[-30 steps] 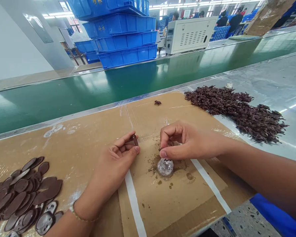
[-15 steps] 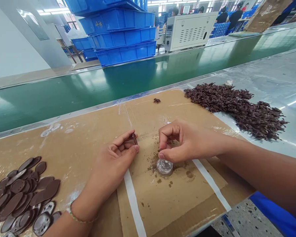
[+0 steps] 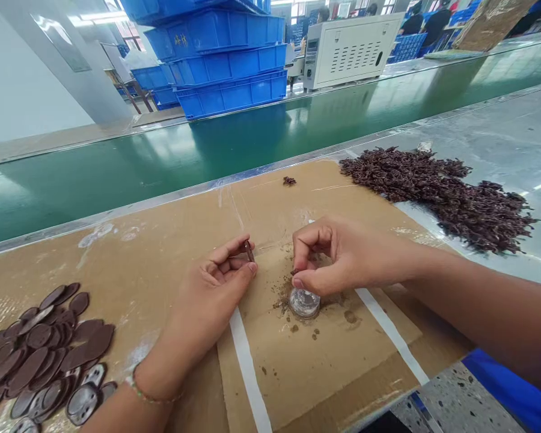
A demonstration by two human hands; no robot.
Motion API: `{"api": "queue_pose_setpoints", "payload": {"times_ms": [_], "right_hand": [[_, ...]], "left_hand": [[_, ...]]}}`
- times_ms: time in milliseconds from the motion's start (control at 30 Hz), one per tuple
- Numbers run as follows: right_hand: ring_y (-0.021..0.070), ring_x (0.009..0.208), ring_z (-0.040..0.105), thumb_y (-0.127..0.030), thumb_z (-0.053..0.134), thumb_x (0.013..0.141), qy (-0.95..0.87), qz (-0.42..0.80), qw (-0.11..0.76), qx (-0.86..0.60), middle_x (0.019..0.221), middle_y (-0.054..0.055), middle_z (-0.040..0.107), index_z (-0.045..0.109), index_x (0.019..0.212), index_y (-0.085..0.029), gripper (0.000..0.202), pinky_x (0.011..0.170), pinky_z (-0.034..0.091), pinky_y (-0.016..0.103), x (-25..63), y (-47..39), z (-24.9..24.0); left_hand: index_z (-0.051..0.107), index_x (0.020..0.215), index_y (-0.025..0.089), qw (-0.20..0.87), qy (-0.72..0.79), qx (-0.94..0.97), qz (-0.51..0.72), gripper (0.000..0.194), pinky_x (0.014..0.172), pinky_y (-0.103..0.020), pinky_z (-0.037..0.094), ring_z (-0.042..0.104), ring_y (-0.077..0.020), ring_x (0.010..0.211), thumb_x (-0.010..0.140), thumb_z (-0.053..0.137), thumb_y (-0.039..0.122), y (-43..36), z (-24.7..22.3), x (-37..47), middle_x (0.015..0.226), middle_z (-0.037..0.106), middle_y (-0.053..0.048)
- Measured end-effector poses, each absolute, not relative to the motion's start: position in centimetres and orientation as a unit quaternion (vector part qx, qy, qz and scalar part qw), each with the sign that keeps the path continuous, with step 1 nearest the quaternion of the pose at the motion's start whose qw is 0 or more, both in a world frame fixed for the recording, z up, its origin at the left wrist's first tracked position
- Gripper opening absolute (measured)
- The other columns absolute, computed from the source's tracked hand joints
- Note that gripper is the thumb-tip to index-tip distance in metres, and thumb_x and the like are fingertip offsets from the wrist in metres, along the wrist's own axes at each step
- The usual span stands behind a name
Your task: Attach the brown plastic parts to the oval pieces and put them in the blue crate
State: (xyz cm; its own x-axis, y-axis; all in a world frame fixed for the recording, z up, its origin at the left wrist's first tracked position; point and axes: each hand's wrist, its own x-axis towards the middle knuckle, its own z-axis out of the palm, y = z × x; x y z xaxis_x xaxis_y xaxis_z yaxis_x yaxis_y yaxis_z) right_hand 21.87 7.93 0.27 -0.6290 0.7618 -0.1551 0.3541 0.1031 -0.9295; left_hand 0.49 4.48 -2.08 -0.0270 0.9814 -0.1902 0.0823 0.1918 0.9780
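Note:
Between the thumb and fingers of my left hand [image 3: 216, 288] is a thin brown oval piece [image 3: 249, 251], held on edge. My right hand [image 3: 333, 255] pinches a tiny dark brown bit [image 3: 294, 272] just above a small round clear dish [image 3: 305, 304]. Whitish residue marks the dish, and dark specks and wet spots surround it on the cardboard [image 3: 324, 361]. At the left lies a pile of brown oval and round pieces [image 3: 31, 355], some with holes. A heap of small dark brown twisted bits [image 3: 437, 192] spreads at the right.
A small clump of dark bits [image 3: 289, 180] lies near the far edge of the cardboard. Beyond runs a green conveyor belt [image 3: 153, 174]. Stacked blue crates [image 3: 234, 96] and a pale vented machine [image 3: 351, 54] stand behind it. People sit in the background.
The whole view has shifted slightly, so things sit a little further right. Both hands keep the same pinch and nearly the same place over the cardboard.

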Motion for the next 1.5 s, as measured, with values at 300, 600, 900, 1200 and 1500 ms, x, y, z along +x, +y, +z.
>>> {"api": "queue_pose_setpoints", "payload": {"times_ms": [300, 600, 900, 1200, 1500], "right_hand": [[0.0093, 0.052, 0.05, -0.028, 0.071, 0.07, -0.719, 0.542, 0.189, -0.392, 0.059, -0.002, 0.061, 0.062, 0.068, -0.016, 0.015, 0.045, 0.037, 0.021, 21.9, 7.9, 0.2], [0.0089, 0.049, 0.048, -0.027, 0.071, 0.069, -0.715, 0.539, 0.199, -0.397, 0.056, -0.002, 0.06, 0.063, 0.065, -0.017, 0.013, 0.043, 0.035, 0.02, 21.7, 7.9, 0.1], [0.0091, 0.052, 0.043, -0.035, 0.077, 0.068, -0.669, 0.57, 0.259, -0.4, 0.058, -0.002, 0.057, 0.061, 0.067, -0.017, 0.025, 0.048, 0.03, 0.023, 22.2, 8.5, -0.3], [0.0104, 0.059, 0.055, -0.033, 0.085, 0.063, -0.573, 0.638, 0.318, -0.404, 0.062, -0.002, 0.062, 0.062, 0.063, -0.018, 0.027, 0.057, 0.042, 0.025, 22.1, 9.2, 0.3], [0.0072, 0.05, 0.047, -0.03, 0.088, 0.06, -0.464, 0.69, 0.397, -0.389, 0.063, -0.004, 0.059, 0.061, 0.062, -0.017, 0.03, 0.051, 0.047, 0.025, 22.7, 10.1, 0.2]], "left_hand": [[0.066, 0.126, 0.015, 0.522, 0.558, 0.47, 0.441, 0.056, 0.084, -0.019, 0.05, 0.064, -0.0103, 0.087, 0.073, 0.081, 0.026, 4.4, -2.1, 0.5, 0.102, 0.075, -0.003], [0.067, 0.124, 0.016, 0.522, 0.557, 0.471, 0.442, 0.055, 0.078, -0.015, 0.05, 0.064, -0.0083, 0.082, 0.073, 0.082, 0.025, 4.3, -2.2, 0.4, 0.099, 0.076, -0.003], [0.069, 0.117, 0.019, 0.575, 0.505, 0.432, 0.478, 0.045, 0.083, -0.02, 0.056, 0.071, -0.0127, 0.085, 0.075, 0.083, 0.026, 3.6, -2.1, 0.4, 0.095, 0.075, -0.002], [0.066, 0.118, 0.02, 0.589, 0.48, 0.434, 0.484, 0.045, 0.085, -0.023, 0.059, 0.073, -0.0145, 0.087, 0.077, 0.083, 0.027, 3.4, -2.2, 0.4, 0.1, 0.073, -0.002], [0.07, 0.113, 0.021, 0.578, 0.502, 0.427, 0.481, 0.044, 0.08, -0.021, 0.057, 0.071, -0.0128, 0.081, 0.073, 0.085, 0.03, 3.5, -2.2, 0.7, 0.103, 0.073, -0.002]]}}
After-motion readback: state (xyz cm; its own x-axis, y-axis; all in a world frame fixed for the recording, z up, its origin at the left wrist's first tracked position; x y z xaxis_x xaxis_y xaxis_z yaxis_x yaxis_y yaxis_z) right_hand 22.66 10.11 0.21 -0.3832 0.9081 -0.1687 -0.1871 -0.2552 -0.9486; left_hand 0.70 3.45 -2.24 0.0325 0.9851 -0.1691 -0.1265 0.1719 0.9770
